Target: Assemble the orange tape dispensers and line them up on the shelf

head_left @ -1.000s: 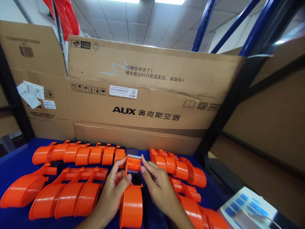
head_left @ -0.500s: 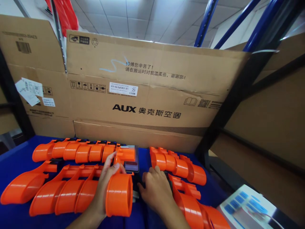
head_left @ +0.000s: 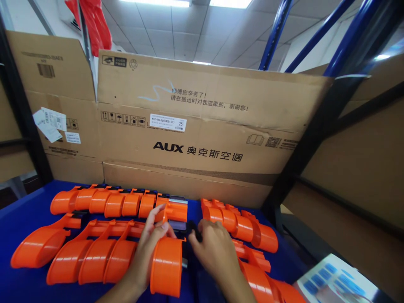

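My left hand (head_left: 154, 240) is closed around an orange plastic piece (head_left: 166, 267) with a wide round cup at its lower end and a bar at the top. Just to its right, my right hand (head_left: 214, 246) is curled with thumb and fingertips together. Something small and dark (head_left: 194, 230) shows at those fingertips, too unclear to name. Behind my left hand lies a flat rectangular item (head_left: 177, 225), partly covered by the orange piece. More orange pieces of the same kind stand in a left back row (head_left: 105, 201), a left front row (head_left: 97, 259) and right-hand rows (head_left: 244, 227).
Everything rests on a blue surface (head_left: 23, 198). A large printed cardboard sheet (head_left: 189, 139) stands upright along the back. A black slanted post (head_left: 295, 155) rises at the right. In the lower right corner is a white box with blue panels (head_left: 334, 280).
My view has tilted and shifted, so the scene sits lower and further right. The left hand still grips the orange piece; the right hand's fingertips now show more of the dark item.
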The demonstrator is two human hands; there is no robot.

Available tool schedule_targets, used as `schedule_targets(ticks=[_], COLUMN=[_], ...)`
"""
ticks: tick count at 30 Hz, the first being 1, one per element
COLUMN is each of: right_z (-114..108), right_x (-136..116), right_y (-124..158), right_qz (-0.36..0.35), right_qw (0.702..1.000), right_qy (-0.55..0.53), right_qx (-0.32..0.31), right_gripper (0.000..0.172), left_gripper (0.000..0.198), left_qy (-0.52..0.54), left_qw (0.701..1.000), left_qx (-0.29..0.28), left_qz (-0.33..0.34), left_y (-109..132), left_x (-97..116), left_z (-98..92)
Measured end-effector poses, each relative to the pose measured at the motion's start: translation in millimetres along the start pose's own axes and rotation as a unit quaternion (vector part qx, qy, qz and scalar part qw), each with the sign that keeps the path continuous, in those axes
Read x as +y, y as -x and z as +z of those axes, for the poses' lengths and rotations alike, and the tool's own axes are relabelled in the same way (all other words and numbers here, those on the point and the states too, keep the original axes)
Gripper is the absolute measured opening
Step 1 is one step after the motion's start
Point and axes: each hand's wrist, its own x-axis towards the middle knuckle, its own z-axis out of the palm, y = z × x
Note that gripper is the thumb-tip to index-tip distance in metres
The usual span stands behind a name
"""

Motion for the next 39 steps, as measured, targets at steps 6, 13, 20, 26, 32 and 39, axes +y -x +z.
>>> schedule_targets(ticks=[6,13,20,26,32,39], right_z=[-18,-18,-17,-20,-22,-12], right_x=[8,1,-1,-5,4,4], right_y=[0,4,3,6,1,3], right_qz=[-0.075,-0.183,-0.169,-0.175,-0.114,-0.139], right_qw=[0.931,0.912,0.918,0.919,0.915,0.979], right_qy=[-0.273,-0.293,-0.313,-0.337,-0.364,-0.138], right_qx=[0.229,0.220,0.176,0.105,0.134,-0.061], right_gripper=[0.016,0.026,0.026,0.035,0.031,0.024], left_gripper=[0.071,0.057,0.059,0.057,0.054,0.062], left_qy=[-0.047,-0.111,-0.132,-0.091,0.007,0.082], left_qw=[0.998,0.988,0.982,0.991,0.998,0.996], left_qx=[-0.029,-0.102,-0.129,-0.092,-0.029,0.000], left_qz=[0.023,0.046,0.036,0.018,-0.052,-0.040], left_y=[4,13,14,12,2,-6], left_x=[-11,-22,-22,-23,-22,-17], left_z=[-7.2,-11.8,-12.0,-11.4,-16.7,-19.3])
